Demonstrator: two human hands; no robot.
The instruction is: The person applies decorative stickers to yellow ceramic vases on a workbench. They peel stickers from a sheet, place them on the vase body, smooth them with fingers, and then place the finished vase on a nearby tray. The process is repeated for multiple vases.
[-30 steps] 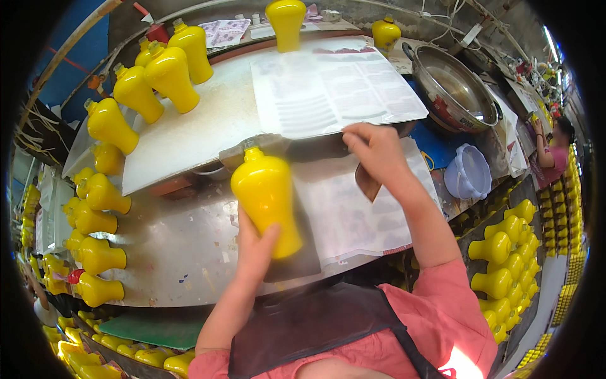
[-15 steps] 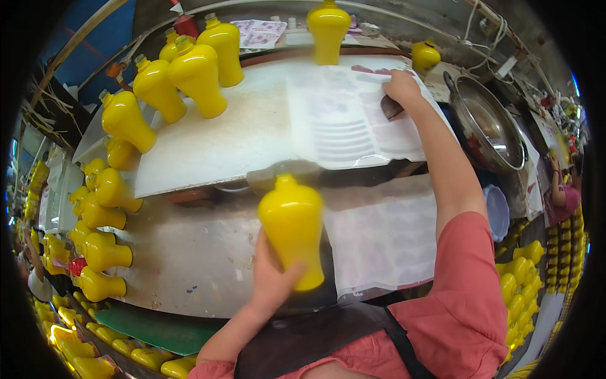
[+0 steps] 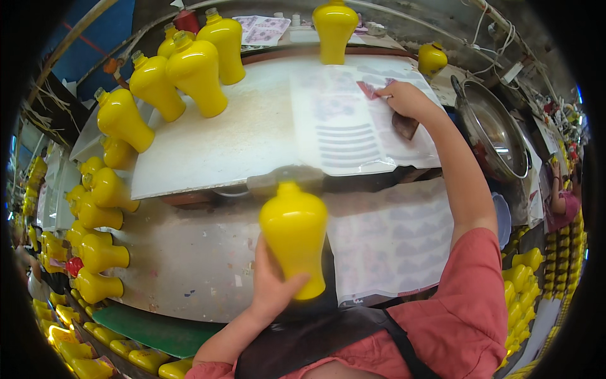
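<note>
My left hand (image 3: pixel 274 287) is wrapped round the lower part of a glossy yellow bottle (image 3: pixel 293 234). The bottle stands nearly upright in front of me, its narrow neck by the table's edge. Over the right end of the white upper board, my right hand (image 3: pixel 407 101) pinches a small, thin reddish film piece (image 3: pixel 368 90), like a decal, between its fingertips. A dark brown flat scraper-like piece (image 3: pixel 404 126) is tucked in the same palm. Beneath it lie pale printed sheets (image 3: pixel 344 120) with grey stripes and faint pink patterns.
Several yellow bottles (image 3: pixel 196 72) stand along the board's left side; another bottle (image 3: pixel 333 31) is at its far edge. At the right sits a metal basin (image 3: pixel 492 126), with a pale blue tub (image 3: pixel 502 218) below it. Printed sheets (image 3: pixel 391 234) also cover the lower table's right part.
My right hand has drawn slightly toward me and right, and the reddish film piece now shows apart from the sheet's far edge. The bottle in my left hand has moved slightly nearer.
</note>
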